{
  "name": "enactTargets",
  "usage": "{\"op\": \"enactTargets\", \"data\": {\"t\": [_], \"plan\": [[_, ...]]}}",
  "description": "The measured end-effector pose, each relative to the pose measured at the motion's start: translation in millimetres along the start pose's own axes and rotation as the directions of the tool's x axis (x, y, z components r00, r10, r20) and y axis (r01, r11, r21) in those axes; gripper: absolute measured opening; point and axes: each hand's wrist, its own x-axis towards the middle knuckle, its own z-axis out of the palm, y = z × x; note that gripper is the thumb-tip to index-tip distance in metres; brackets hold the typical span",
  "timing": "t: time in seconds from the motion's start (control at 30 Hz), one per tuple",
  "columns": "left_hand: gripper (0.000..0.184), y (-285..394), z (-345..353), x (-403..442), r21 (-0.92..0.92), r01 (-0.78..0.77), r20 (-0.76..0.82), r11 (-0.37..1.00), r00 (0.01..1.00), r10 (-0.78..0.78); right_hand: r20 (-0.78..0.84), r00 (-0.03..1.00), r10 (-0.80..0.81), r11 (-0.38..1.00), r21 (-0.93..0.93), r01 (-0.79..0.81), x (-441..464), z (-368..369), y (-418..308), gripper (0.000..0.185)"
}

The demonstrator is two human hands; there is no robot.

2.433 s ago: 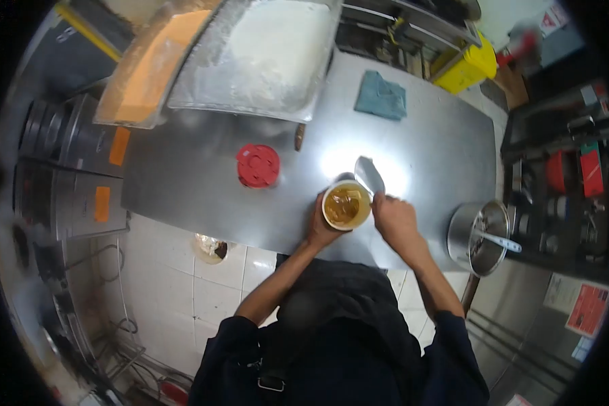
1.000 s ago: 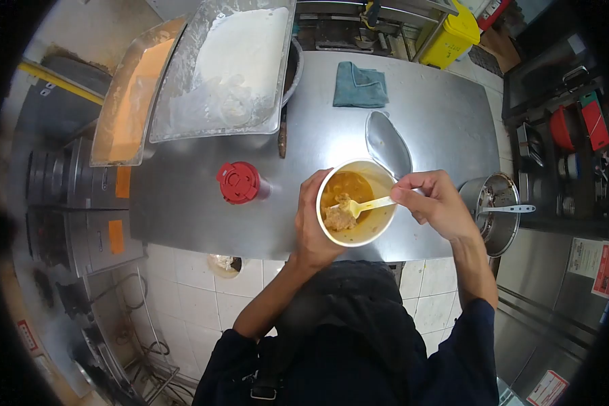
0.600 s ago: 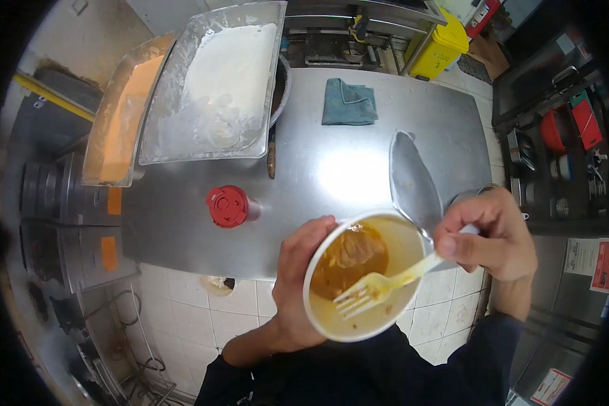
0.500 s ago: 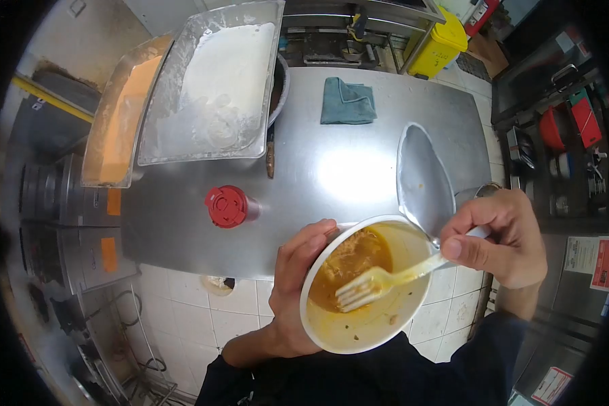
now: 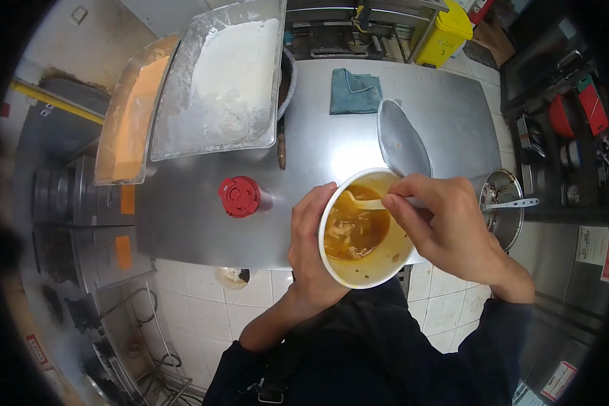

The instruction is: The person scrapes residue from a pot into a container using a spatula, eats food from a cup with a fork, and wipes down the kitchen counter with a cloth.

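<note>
My left hand (image 5: 312,250) is wrapped round the left side of a white paper cup (image 5: 394,260), tilted so its inside shows. Yellow-brown broth (image 5: 358,227) with pale bits lies in the cup. My right hand (image 5: 446,223) pinches the handle of a pale plastic fork (image 5: 373,204) over the cup, its head dipped in the broth. The peeled-back foil lid (image 5: 402,141) stands out from the cup's far rim. To the left, a red-lidded container (image 5: 240,197) stands on the steel table (image 5: 196,230).
At the back left are a tray of white powder (image 5: 230,81) and a tray of orange powder (image 5: 134,122). A brown handle (image 5: 281,154) lies beside them. A teal cloth (image 5: 355,91) lies at the back. A metal pot (image 5: 511,223) with a white-handled utensil (image 5: 514,204) is at right.
The cup has moved up and away from my body. The fork's head has gone from above the cup's near side down into the broth at the far side.
</note>
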Motion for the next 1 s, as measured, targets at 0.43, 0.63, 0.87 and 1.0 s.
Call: {"op": "enactTargets", "data": {"t": [0.43, 0.63, 0.87, 1.0], "plan": [[0.086, -8, -1, -5, -0.005, -0.018, -0.082, 1.000, 0.996, 0.018, 0.267, 0.962, 0.063, 0.969, 0.213, -0.122, -6, 3, -4, 0.017], [0.085, -4, -6, -3, 0.024, 0.007, -0.066, 1.000, 0.998, -0.006, 0.261, 0.957, 0.128, 0.829, 0.502, -0.247, -11, 6, 7, 0.021], [0.084, 5, -12, -3, 0.020, 0.051, -0.035, 0.998, 0.998, -0.050, 0.421, 0.818, 0.393, 0.650, 0.502, -0.571, -3, -19, 5, 0.024], [0.081, 14, -13, -1, 0.000, 0.073, -0.039, 0.997, 0.997, -0.073, 0.456, 0.794, 0.403, 0.537, 0.584, -0.608, -5, -24, 4, 0.024]]}}
